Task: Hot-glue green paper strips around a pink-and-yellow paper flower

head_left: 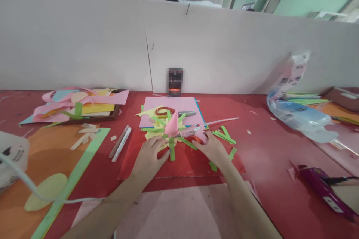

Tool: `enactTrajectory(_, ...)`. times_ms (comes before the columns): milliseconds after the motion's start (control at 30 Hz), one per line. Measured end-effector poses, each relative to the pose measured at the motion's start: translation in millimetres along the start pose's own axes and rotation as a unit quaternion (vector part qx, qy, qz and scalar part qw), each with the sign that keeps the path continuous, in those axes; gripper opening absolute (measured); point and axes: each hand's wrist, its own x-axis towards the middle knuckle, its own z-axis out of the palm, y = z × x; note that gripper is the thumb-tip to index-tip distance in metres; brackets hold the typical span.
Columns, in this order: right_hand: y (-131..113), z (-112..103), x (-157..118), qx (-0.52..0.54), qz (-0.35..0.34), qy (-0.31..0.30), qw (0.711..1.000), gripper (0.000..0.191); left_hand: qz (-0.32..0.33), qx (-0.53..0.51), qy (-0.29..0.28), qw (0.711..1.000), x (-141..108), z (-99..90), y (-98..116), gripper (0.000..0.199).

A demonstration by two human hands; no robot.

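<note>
A pink paper cone point(172, 125) stands upright at the middle of a yellow paper piece point(150, 134), with green paper strips point(172, 152) spreading out around it. My left hand point(150, 154) is closed at the left front edge of this paper flower, thumb beside the front strip. My right hand point(214, 147) grips a pink glue gun point(194, 131), whose nozzle points left at the cone's base. A clear glue stick point(224, 120) sticks out of the gun's back end. Behind the cone lie red-handled scissors point(165, 110), partly hidden.
Loose green strips point(224, 134) lie right of my right hand. Two pens point(121, 145) lie at the left, near a tray of paper scraps point(81, 106). At the right are a plastic bag point(303, 114) and a purple tool point(325, 190). A white cord point(42, 196) crosses the left.
</note>
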Motion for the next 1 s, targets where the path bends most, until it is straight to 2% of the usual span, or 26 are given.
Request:
enactTrajectory(233,1,0,-1,-0.002,-0.021,0.007,1.000,0.045,0.021,0.016,-0.008,1.000,-2,3.4,-3,0.032)
enactTrajectory(433,1,2,0,-0.027,-0.015,0.012,0.999,0.048,0.076,0.032,-0.058,0.995,-3,3.1,-2,0.039)
enactTrajectory(567,1,3,0,-0.038,-0.018,0.018,0.999,0.047,0.088,0.061,-0.083,0.991,-2,3.2,0,0.036)
enactTrajectory(1000,-2,11,-4,-0.065,-0.030,0.070,0.995,0.040,0.089,0.033,-0.072,0.993,-5,-0.1,7,0.025)
